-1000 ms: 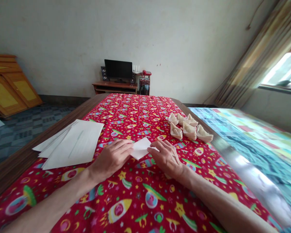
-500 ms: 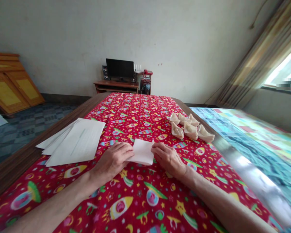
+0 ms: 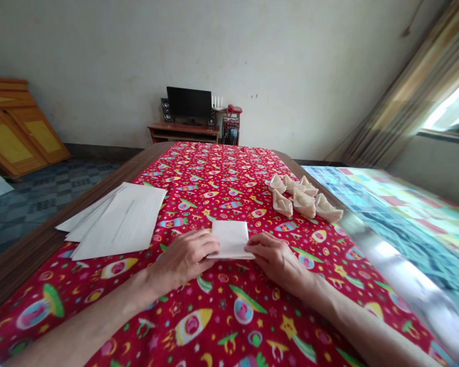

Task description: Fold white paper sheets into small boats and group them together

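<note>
A small folded sheet of white paper (image 3: 231, 238) lies at the middle of the red patterned tablecloth (image 3: 222, 316), its folded edge toward me. My left hand (image 3: 189, 257) grips its left side, fingers pressed together. At the near right corner, my right hand (image 3: 277, 257) pinches the same paper between thumb and fingers. To the left, a fanned stack of white paper sheets (image 3: 126, 221) rests on the cloth. Several folded paper boats (image 3: 304, 201) are grouped on the right side, beyond my right hand.
Dark wooden table edges (image 3: 110, 176) show beside the cloth. A bed with a multicoloured cover (image 3: 401, 219) stands at the right. Against the far wall, a desk (image 3: 183, 131) carries a monitor (image 3: 189, 104) and speakers. An orange cabinet (image 3: 19, 132) stands at the left.
The paper went from a tilted diamond to a squared-up, wider rectangle with its edge toward me. Both hands shifted slightly nearer to me, and my right hand moved right along with the paper's corner.
</note>
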`<state>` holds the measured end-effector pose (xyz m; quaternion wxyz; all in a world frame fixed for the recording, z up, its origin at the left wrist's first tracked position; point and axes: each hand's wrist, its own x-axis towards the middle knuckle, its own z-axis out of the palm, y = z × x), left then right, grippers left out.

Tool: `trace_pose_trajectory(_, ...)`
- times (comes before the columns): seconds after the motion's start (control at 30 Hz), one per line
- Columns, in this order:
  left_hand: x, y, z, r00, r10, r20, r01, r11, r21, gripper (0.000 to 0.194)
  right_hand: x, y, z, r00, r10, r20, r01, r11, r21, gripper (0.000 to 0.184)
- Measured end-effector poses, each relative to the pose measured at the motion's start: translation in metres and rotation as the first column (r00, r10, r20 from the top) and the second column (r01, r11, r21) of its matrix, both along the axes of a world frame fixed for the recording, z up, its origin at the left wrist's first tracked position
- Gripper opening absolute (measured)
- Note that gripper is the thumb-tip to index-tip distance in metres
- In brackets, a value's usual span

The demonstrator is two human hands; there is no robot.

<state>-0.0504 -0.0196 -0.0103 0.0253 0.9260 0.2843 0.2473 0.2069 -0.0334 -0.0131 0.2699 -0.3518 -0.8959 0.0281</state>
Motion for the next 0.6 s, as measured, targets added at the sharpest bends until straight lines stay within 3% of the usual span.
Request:
trace_pose_trajectory(0.3,-0.003,0.012,-0.012,0.962,0.152,0.226,-0.098,0.967,-0.233,0.013,-0.004,0.000,0.007,0.984,-0.150,-0.095,0.126,0.967,-0.223,0.014)
trace_pose_trajectory(0.47,0.002,0.012,-0.009,0.944,0.286,0.162,-0.241,0.938,-0.248,0.025,-0.007,0.007,0.003,0.961,-0.273,-0.047,0.250,0.928,-0.275,0.017)
trace_pose_trajectory(0.6,0.010,0.012,-0.005,0.909,0.411,0.066,-0.392,0.899,-0.194,0.027,-0.014,0.013,0.002,0.909,-0.414,0.052,0.414,0.883,-0.220,0.031)
